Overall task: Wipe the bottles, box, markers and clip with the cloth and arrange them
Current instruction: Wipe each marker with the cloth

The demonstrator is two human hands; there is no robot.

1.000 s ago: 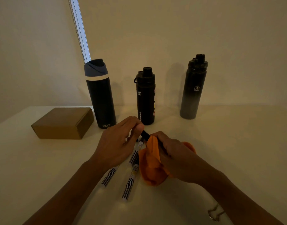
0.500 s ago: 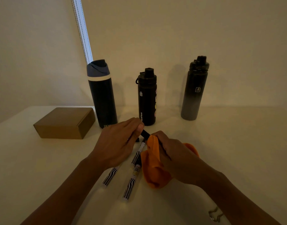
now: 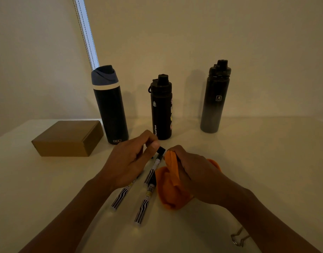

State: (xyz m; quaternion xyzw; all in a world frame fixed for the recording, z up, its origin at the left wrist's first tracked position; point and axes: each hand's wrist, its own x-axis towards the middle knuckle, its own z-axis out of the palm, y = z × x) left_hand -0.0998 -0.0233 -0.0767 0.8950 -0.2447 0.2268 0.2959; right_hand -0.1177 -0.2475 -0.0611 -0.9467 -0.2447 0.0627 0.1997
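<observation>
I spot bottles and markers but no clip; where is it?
In the head view, the clip lies on the table at the bottom right, beside the right forearm.

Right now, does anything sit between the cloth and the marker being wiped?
Nothing visible: the left hand pinches the held marker by its black end, and the orange cloth in the right hand meets it directly.

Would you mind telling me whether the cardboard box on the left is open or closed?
Closed. The cardboard box has its lid lying flat and its flap tucked down, with no gap showing.
</observation>
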